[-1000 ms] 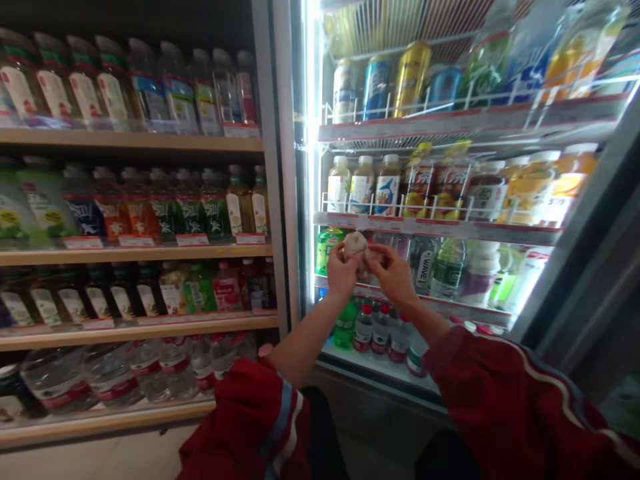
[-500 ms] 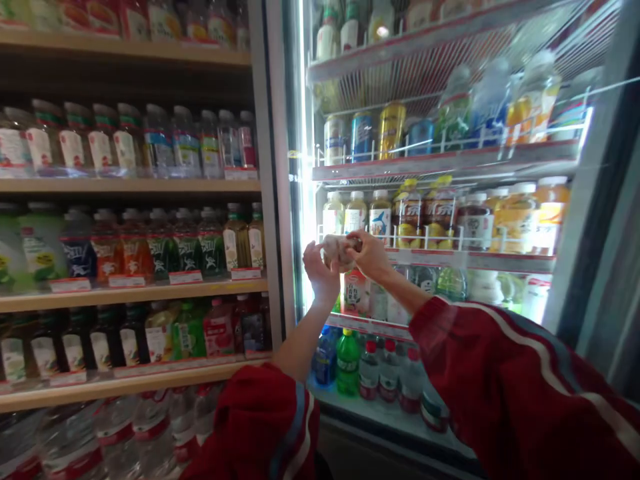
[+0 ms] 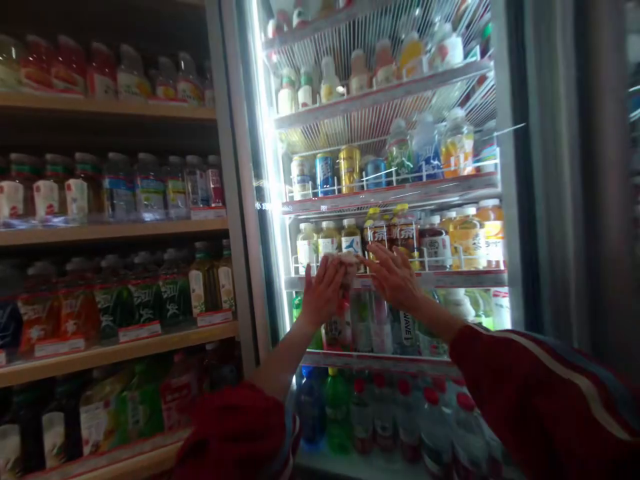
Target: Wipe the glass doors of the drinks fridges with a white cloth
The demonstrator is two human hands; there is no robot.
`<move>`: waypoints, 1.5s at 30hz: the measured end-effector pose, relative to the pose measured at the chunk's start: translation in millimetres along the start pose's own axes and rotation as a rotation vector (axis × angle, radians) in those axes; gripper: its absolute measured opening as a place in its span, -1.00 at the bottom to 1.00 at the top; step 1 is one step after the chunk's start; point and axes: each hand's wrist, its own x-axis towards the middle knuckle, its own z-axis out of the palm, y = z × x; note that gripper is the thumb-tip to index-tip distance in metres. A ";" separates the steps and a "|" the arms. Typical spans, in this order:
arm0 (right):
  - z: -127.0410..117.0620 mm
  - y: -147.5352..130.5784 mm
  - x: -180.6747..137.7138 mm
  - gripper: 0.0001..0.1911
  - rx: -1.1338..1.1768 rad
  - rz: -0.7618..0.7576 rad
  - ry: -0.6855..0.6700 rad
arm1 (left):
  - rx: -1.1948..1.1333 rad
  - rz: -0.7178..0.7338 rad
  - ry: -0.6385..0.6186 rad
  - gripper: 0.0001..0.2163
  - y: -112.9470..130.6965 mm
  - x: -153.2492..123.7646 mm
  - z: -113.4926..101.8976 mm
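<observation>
A pale, crumpled cloth (image 3: 349,272) is in front of the lit drinks fridge, between my two hands. My left hand (image 3: 321,293) holds it from the left, fingers pointing up and partly over it. My right hand (image 3: 395,279) is at the cloth's right edge with its fingers stretched and spread; whether its fingertips touch the cloth is blurred. Behind the hands stand bottles with white labels (image 3: 329,241) and dark tea bottles with yellow caps (image 3: 404,230).
Wooden shelves (image 3: 120,337) full of bottles stand on the left, beside the fridge's grey frame (image 3: 227,133). Inside the fridge are cans (image 3: 349,168) and, at the bottom, red-capped bottles (image 3: 383,413). Dark grey upright panels (image 3: 555,167) are at the right.
Both hands were bunched around the cloth; now the right hand has spread its fingers and moved off to its right side. The view has swung right and up.
</observation>
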 end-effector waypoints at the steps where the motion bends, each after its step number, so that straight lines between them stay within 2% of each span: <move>1: -0.2 1.5 -2.7 -0.64 0.009 0.001 -0.023 | 0.002 0.000 -0.001 -0.54 1.3 5.0 0.0; 4: 0.4 1.1 -6.1 -0.59 0.059 0.032 -0.039 | -0.001 0.038 0.010 -0.52 3.3 19.0 -5.2; 8: 1.7 1.0 -7.1 -0.58 0.101 0.063 0.010 | -0.018 0.132 -0.038 -0.60 1.5 33.2 -12.9; 11: 2.1 1.9 -8.2 -0.56 0.117 0.106 0.042 | -0.025 0.153 -0.068 -0.64 3.3 43.6 -10.0; 15: 1.4 2.6 -7.6 -0.55 0.112 0.114 0.091 | -0.088 0.236 0.028 -0.65 6.0 53.2 0.9; 18: -1.9 9.2 -5.9 -0.54 0.094 0.128 0.082 | -0.151 0.277 0.062 -0.65 -5.8 53.6 4.3; 20: -5.1 17.3 -5.3 -0.51 0.073 0.163 0.098 | -0.139 0.201 0.088 -0.66 -19.8 52.9 3.6; 22: -8.1 25.5 -5.9 -0.48 0.046 0.200 0.154 | -0.097 0.038 0.158 -0.66 -31.9 53.4 2.9; 24: -10.0 30.6 -7.0 -0.47 0.010 0.211 0.190 | -0.065 -0.093 0.224 -0.64 -36.4 54.5 3.3; 25: -10.4 31.4 -7.6 -0.47 -0.007 0.204 0.186 | -0.057 -0.112 0.236 -0.62 -35.3 54.6 3.7; 27: -10.6 30.7 -8.2 -0.47 -0.033 0.177 0.163 | -0.060 -0.053 0.204 -0.56 -29.6 53.5 4.0; 30: -10.2 27.8 -7.5 -0.49 -0.046 0.155 0.165 | -0.084 0.112 0.092 -0.51 -26.1 50.3 -0.3; 33: -10.2 26.8 -6.2 -0.51 -0.042 0.142 0.184 | -0.080 0.214 -0.001 -0.55 -42.9 56.5 -12.2; 35: -10.6 27.2 -5.8 -0.53 -0.034 0.141 0.187 | -0.036 0.140 0.068 -0.60 -62.7 70.2 -23.3; 38: -11.1 27.4 -6.1 -0.55 -0.030 0.148 0.178 | 0.053 -0.135 0.356 -0.67 -90.1 97.0 -37.8; 40: -11.0 26.8 -6.1 -0.56 -0.034 0.147 0.179 | 0.080 -0.269 0.460 -0.71 -98.6 108.8 -40.2; 42: -10.5 25.8 -5.5 -0.58 -0.034 0.145 0.194 | 0.066 -0.324 0.455 -0.75 -96.7 110.5 -33.9; 45: -9.4 25.9 -4.6 -0.59 -0.024 0.140 0.212 | 0.000 -0.343 0.383 -0.80 -78.1 98.4 -14.1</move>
